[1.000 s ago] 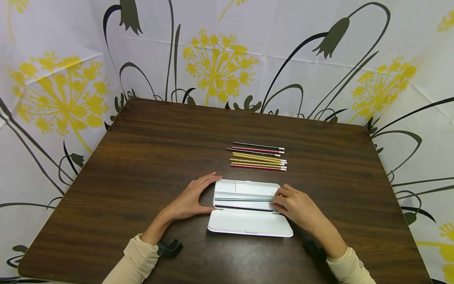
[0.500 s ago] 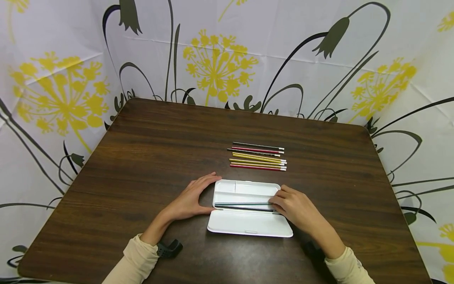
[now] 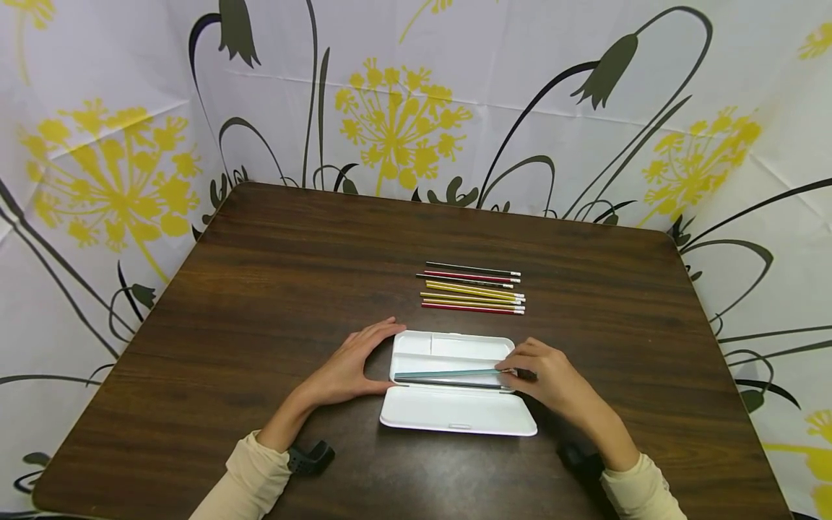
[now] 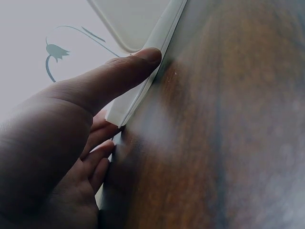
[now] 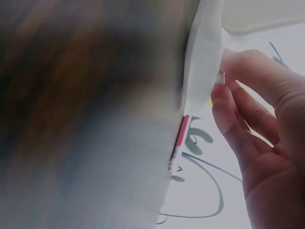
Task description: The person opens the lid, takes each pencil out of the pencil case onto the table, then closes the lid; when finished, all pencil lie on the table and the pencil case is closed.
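A white pencil case [image 3: 473, 347] lies with its lid [image 3: 458, 410] folded back toward the person. My left hand [image 3: 351, 367] spans the case's left end, thumb at the near corner and fingertips at the far one; in the left wrist view the thumb [image 4: 126, 71] presses the case's edge. At the right end, my right hand [image 3: 546, 372] pinches a teal pencil [image 3: 445, 373] between thumb and fingers, its right end raised and its left end low in the case. Beside it inside lies a dark pencil [image 3: 448, 383]. The right fingertips hide the teal pencil's right end.
Beyond the case, several pencils [image 3: 474, 297] in black, red and yellow lie roughly parallel, erasers to the right. The dark wooden table [image 3: 292, 245] reaches back to a flower-patterned curtain [image 3: 416, 94].
The teal pencil has shifted toward the case's near side, and its right end has risen in the right hand's pinch. The left hand has stayed put.
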Tool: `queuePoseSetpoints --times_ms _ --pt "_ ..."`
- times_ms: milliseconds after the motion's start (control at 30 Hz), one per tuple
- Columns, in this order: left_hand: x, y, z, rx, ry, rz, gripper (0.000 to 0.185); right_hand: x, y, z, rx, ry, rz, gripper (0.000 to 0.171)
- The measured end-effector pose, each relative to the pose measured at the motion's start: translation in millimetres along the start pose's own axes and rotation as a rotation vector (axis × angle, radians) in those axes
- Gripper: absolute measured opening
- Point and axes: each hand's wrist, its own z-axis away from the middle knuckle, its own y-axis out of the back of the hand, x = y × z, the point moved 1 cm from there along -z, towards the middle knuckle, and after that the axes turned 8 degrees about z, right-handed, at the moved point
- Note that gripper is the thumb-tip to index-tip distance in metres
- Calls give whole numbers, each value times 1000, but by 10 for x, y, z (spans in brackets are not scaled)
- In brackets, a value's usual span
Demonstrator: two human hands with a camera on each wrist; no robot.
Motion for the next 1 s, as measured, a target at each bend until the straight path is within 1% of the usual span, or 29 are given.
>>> queuePoseSetpoints --times_ms 167,400,533,667,767,867,1000 --pt "-2 5 4 1 2 0 91 47 13 40 3 -53 -67 28" --pt "-8 5 2 1 6 0 91 110 54 19 3 -56 -123 29" --pt "-11 4 7 -1 2 -1 91 207 195 -77 28 -68 -94 27" --pt "-10 10 15 8 -6 -4 91 334 397 -263 92 -71 -37 25" --pt "-11 8 20 8 -1 -7 91 417 522 -386 128 -67 -12 25" --pt "-13 5 19 0 8 -4 91 483 591 -463 130 -67 2 26" --pt "-10 1 12 -2 7 4 91 611 609 -553 113 -88 8 23"
